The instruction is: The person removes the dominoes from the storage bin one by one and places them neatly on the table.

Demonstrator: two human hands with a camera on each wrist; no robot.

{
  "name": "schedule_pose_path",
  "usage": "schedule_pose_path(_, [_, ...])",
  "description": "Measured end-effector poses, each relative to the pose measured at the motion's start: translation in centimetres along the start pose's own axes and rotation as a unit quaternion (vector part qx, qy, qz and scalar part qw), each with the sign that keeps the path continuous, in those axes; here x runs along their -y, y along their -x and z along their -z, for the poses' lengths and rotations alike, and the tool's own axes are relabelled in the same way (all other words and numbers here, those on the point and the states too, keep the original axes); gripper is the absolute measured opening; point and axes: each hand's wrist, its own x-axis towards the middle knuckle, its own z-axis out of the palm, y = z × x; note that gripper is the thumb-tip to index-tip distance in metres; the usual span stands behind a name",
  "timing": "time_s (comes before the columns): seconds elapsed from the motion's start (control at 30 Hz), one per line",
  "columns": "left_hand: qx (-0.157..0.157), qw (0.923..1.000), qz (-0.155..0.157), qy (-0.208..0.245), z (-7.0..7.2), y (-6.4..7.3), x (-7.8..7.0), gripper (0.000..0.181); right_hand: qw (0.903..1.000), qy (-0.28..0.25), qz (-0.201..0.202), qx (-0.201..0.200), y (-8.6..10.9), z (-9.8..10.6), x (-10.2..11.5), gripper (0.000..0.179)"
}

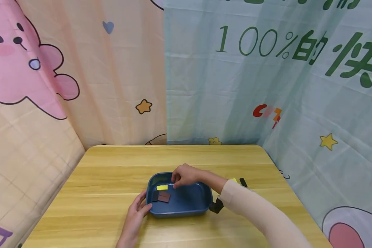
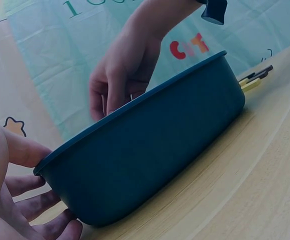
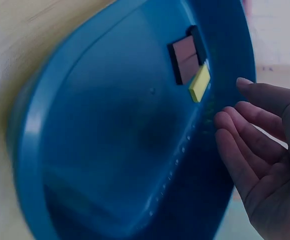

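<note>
1. One bin (image 1: 189, 201) sits on the table (image 1: 117, 165), lower centre of the head frame, between the two hands.
2. Left hand (image 1: 137, 210): lower centre-left, at the bin's left end. It holds that end, thumb bent onto the rim, other fingers against the outer wall.
3. Right hand (image 1: 186, 174): reaches in from the right, over the far side of the bin. Fingers loosely bent, thumb apart from them in the right wrist view; nothing held. Contact with the bin cannot be told.
4. Three colours of block lie in the bin's left part, nearer the left hand's fingers than its right end: yellow block (image 1: 162, 187) at the back, black block (image 1: 155, 196) by the left wall, brown blocks (image 1: 164, 197) beside the black one.
5. Yellow block lies just left of and below the right fingertips in the head view.
6. Outside the bin, beyond the right forearm (image 1: 212, 181), lie a yellow strip (image 1: 234, 180), partly hidden, and a dark strip (image 1: 243, 182).
</note>
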Motion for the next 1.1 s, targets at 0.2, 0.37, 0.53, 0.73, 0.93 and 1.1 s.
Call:
schedule_pose_path(0.2, [0.004,1.0,-0.003,-0.005,0.0,0.0,-0.1,0.059,0.9997,0.012,-0.004,0.019,-1.4,-1.4,0.0,0.017])
schedule_pose_path(0.37, [0.003,1.0,-0.003,-0.005,-0.1,-0.1,-0.1,0.059,0.9986,0.043,-0.003,0.03,-2.5,-2.4,0.1,0.014])
schedule_pose_path(0.53, [0.007,1.0,-0.002,-0.002,-0.1,-0.1,-0.1,0.059,0.9966,0.076,-0.01,0.029,-3.5,-3.4,0.4,0.015])
schedule_pose_path(0.73, [0.007,1.0,-0.002,-0.003,0.0,-0.1,0.0,0.06,0.9954,0.093,-0.017,0.011,-4.0,-4.6,0.6,0.017])
schedule_pose_path(0.93, [0.009,0.9999,-0.01,0.005,0.0,0.1,0.1,0.059,0.9973,0.062,-0.032,0.024,-3.9,-4.5,0.6,0.012])
schedule_pose_path(1.1, [0.008,0.9999,-0.007,0.003,0.0,0.1,0.1,0.059,0.9963,0.065,-0.027,0.049,-3.8,-4.0,0.8,0.006])
